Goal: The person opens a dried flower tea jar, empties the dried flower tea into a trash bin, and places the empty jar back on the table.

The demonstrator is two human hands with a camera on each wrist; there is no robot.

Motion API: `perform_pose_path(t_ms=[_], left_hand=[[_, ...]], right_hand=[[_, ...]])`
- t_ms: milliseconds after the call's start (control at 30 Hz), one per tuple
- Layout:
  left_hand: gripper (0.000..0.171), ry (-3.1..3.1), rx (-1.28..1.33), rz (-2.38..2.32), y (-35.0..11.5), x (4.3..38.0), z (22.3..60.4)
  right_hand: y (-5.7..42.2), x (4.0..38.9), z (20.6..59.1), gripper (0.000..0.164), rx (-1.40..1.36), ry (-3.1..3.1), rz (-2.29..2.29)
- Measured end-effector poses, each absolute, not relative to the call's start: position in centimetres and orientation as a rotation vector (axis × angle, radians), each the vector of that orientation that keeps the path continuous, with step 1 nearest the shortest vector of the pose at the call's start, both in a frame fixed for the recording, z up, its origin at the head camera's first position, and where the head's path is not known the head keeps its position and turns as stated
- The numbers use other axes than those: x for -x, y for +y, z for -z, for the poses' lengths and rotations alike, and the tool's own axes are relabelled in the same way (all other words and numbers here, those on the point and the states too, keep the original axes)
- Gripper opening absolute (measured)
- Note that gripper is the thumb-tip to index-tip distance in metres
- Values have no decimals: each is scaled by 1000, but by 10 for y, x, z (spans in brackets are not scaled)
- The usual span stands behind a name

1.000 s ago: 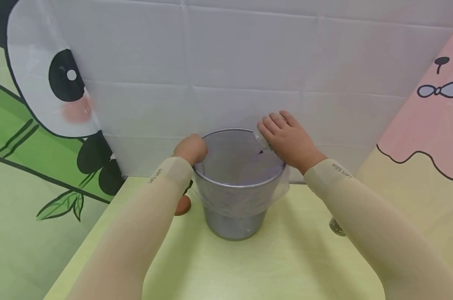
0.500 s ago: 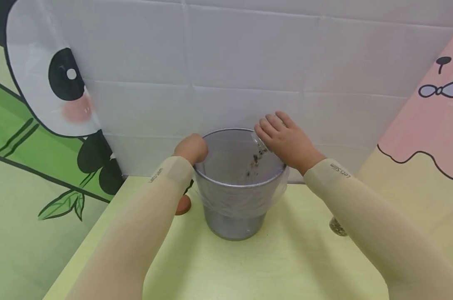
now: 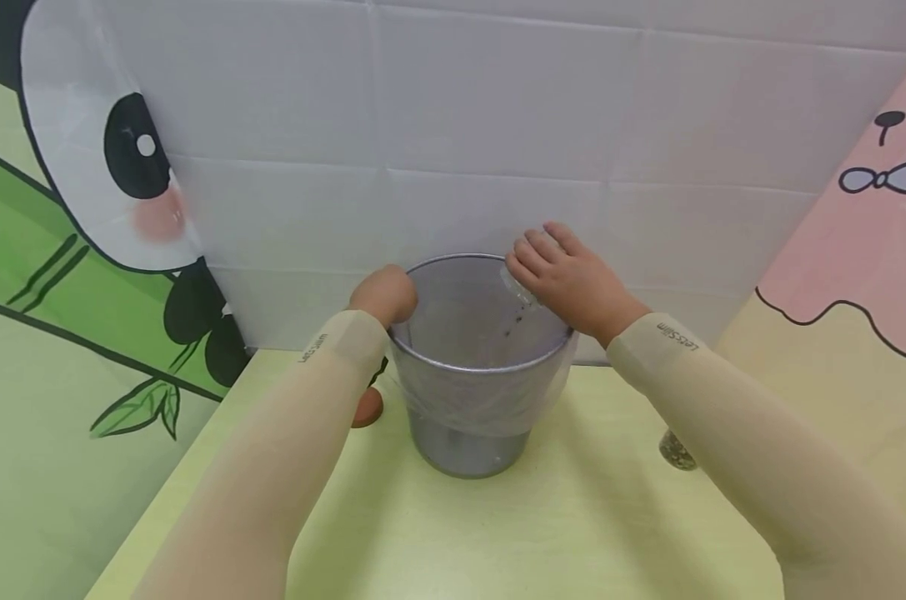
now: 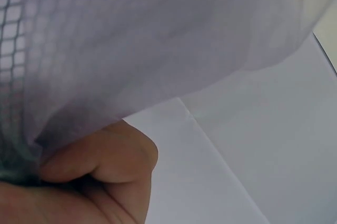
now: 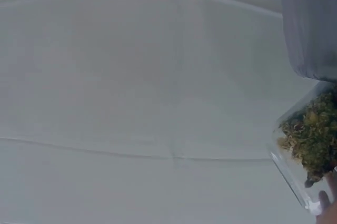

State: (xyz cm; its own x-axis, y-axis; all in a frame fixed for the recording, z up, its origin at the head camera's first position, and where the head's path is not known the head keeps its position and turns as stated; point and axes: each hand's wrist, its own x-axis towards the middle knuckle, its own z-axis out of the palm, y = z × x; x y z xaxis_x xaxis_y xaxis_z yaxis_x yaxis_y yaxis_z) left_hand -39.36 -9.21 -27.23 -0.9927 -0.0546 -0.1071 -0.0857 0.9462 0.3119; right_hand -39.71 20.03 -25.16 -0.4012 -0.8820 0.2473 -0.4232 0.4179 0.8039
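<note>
A silver mesh trash can point(image 3: 468, 450) lined with a clear plastic bag point(image 3: 475, 404) stands upright on the table. My left hand point(image 3: 383, 296) grips its left rim together with the bag; in the left wrist view the left thumb and fingers point(image 4: 105, 155) are curled against the liner. At the right rim, my right hand point(image 3: 573, 279) holds a clear jar point(image 3: 518, 287), tilted with its mouth toward the can. A few dark bits point(image 3: 518, 318) fall from the jar into the can. The right wrist view shows dried greenish-brown plant matter point(image 5: 316, 134) inside the jar.
A reddish-brown round object point(image 3: 367, 407) lies left of the can, partly behind my left arm. A small clear container with speckled contents point(image 3: 678, 451) is partly hidden by my right forearm. A white creased backdrop point(image 3: 498, 125) rises behind the pale yellow table point(image 3: 468, 533).
One dark bit showed at the jar's mouth, then a stream of bits fell into the can; now fewer fall. My right hand has shifted slightly left. My left hand keeps its hold.
</note>
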Motion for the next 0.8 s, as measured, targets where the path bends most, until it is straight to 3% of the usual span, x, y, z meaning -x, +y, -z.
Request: perform_pose_path(t_ms=[367,800], left_hand=[[38,3023,114,-498,-90,390,271],[37,3022,92,-496,-92,387,270]], right_hand=[[188,396,239,66,-1220,-1826,1141],[190,393,231,73,-1159,-1804,1152]])
